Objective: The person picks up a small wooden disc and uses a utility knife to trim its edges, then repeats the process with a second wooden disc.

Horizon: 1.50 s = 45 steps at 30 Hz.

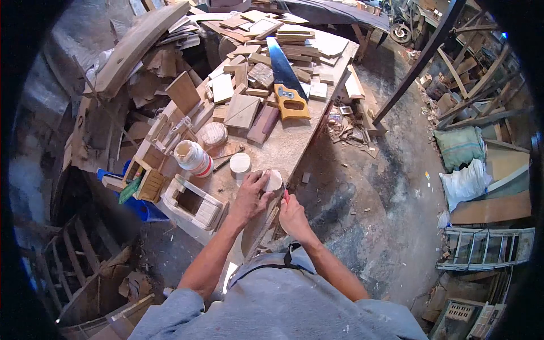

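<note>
At the near corner of the workbench, my left hand [249,197] presses its fingers onto a pale, rounded wooden piece [275,181] and holds it by the edge. My right hand [294,218] is closed around a slim tool with a pink-red end [287,196]; its tip is close beside the wooden piece, and I cannot tell its kind. Just beyond my left fingers sits a pale round block [240,162]. A white jar with a red band [194,158] stands farther left, a thin dark tool [229,157] lying beside it. Nearer me is a hollow wooden frame [194,204].
A yellow-handled handsaw [292,102] leans on stacked wood offcuts [243,110] across the workbench [283,150]. A blue bin [144,208] is below on the left. Scraps [354,133] litter the floor at right, with sacks [464,181] beyond. A dark post [419,59] slants upward.
</note>
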Tool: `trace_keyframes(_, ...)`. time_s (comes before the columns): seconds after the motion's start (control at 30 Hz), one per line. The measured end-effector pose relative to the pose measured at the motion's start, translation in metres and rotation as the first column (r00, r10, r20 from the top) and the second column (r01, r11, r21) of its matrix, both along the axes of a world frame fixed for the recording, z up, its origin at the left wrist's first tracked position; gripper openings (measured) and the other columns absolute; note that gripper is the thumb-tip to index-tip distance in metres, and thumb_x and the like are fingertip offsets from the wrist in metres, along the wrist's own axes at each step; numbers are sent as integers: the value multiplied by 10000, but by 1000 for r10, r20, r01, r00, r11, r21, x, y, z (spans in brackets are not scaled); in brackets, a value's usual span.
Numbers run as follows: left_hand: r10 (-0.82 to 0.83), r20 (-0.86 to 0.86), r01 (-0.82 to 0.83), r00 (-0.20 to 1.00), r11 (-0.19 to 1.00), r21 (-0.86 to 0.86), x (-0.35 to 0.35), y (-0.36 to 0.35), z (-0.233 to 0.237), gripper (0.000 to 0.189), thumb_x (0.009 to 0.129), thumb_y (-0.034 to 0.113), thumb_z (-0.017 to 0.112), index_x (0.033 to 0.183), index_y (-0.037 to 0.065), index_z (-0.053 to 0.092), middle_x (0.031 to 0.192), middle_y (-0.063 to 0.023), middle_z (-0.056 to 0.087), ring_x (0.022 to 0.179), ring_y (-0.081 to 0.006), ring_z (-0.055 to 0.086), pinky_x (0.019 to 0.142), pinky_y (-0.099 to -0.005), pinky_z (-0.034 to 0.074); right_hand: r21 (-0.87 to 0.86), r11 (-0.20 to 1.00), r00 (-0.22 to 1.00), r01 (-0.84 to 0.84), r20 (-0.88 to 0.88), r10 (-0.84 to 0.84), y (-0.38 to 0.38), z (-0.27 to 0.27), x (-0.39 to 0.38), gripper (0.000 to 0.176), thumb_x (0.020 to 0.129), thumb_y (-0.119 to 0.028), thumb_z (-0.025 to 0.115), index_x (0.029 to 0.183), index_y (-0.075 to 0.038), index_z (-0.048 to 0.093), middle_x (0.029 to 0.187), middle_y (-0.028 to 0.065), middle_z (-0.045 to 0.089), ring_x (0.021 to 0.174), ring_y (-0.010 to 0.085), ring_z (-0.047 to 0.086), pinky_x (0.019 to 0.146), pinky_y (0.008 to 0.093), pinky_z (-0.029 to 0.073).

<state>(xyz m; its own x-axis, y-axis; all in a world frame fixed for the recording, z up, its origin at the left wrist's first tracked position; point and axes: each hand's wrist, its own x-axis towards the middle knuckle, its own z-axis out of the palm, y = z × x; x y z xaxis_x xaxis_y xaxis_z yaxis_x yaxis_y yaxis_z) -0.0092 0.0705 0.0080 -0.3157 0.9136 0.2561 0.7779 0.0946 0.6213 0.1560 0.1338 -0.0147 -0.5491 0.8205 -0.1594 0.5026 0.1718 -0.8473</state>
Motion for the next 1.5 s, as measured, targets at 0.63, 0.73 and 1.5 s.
trace_keyframes(0.63, -41, -21, 40, 999, 998, -56, 9, -2, 15, 592, 840, 110, 751, 1374, -54, 554, 1408, -255, 528, 1313, -423, 502, 1126, -452, 430, 3, 1000, 996, 20, -84, -20, -6, 9, 11, 328, 1059, -271, 453, 1042, 44, 544, 887, 337, 646, 865, 550, 635, 758, 565, 499)
trace_keyframes(0.73, -29, -33, 28, 999, 999, -25, 6, -2, 5, 583, 841, 114, 751, 1363, -62, 562, 1401, -262, 531, 1308, -425, 508, 1120, -454, 435, -70, 997, 999, 32, 9, -32, -7, 14, 2, 283, 1043, -241, 471, 1117, 28, 522, 977, 387, 651, 963, 585, 621, 812, 624, 489)
trace_keyframes(1.5, 23, 30, -22, 999, 999, -34, 8, -3, 4, 575, 801, 121, 793, 1315, -58, 605, 1419, -247, 547, 1327, -400, 514, 1135, -439, 424, -112, 992, 998, 57, -4, -58, -8, 17, 1, 381, 1058, -294, 438, 1101, 61, 567, 1014, 373, 639, 1010, 563, 613, 854, 561, 489)
